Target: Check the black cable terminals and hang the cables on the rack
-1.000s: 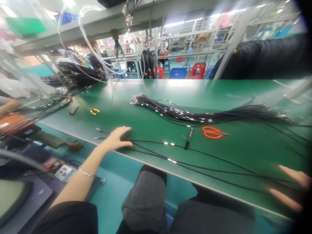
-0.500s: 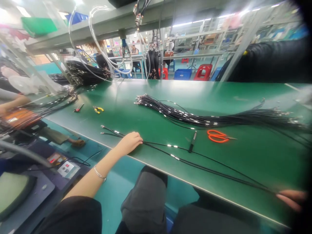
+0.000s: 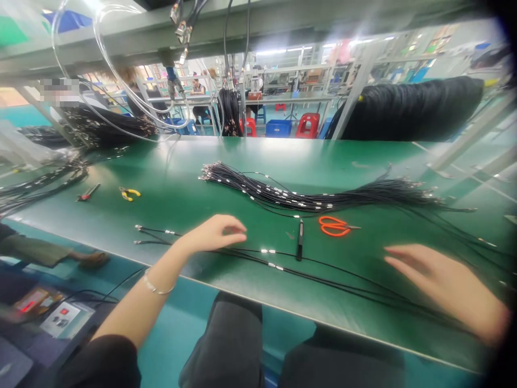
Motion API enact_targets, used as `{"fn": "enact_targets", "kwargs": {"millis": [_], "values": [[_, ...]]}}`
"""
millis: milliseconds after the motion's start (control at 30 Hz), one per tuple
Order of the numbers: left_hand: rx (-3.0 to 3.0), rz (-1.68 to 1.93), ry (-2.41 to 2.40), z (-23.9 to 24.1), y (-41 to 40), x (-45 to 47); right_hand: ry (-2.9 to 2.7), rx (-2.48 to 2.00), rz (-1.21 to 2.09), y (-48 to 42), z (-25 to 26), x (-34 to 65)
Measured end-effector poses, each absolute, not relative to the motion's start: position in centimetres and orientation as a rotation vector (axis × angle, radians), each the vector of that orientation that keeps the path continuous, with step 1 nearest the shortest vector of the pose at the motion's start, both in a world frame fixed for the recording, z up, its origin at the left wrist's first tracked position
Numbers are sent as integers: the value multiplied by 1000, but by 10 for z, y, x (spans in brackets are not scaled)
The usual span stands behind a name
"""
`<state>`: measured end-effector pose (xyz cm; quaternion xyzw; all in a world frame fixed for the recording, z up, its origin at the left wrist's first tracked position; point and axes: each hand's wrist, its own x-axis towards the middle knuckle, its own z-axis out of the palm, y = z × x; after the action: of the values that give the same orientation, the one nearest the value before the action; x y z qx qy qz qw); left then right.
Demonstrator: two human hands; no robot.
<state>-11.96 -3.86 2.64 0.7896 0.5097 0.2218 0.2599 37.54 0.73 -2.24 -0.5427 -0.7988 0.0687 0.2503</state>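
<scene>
My left hand (image 3: 212,235) hovers low over a few thin black cables (image 3: 283,268) that lie along the near edge of the green table (image 3: 169,207). Its fingers are curled together against the thumb in a pinch; what they hold, if anything, does not show. My right hand (image 3: 444,283) lies further right over the same cables, fingers stretched out flat and pointing left. Between the hands lies a black pen-like tool (image 3: 299,240). Orange scissors (image 3: 335,226) lie just beyond it.
A thick bundle of black cables (image 3: 302,199) with metal ends runs across the middle of the table. Yellow pliers (image 3: 130,193) and a red-handled tool (image 3: 86,192) lie at the left. A big black cable heap (image 3: 407,108) sits at the back right. Another person's leg (image 3: 48,250) shows at left.
My left hand has slid right along the thin cables and lifted a little. My right hand has come in from the far right edge and now lies flat over the cables.
</scene>
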Motion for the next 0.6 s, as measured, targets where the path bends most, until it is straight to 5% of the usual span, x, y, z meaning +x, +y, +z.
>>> {"fn": "enact_targets", "kwargs": {"millis": [267, 600], "values": [[1561, 676, 914, -8, 53, -6, -2422, -1383, 87, 106, -31, 231], [1053, 910, 937, -33, 55, -14, -1864, -1405, 292, 97, -8, 263]]}}
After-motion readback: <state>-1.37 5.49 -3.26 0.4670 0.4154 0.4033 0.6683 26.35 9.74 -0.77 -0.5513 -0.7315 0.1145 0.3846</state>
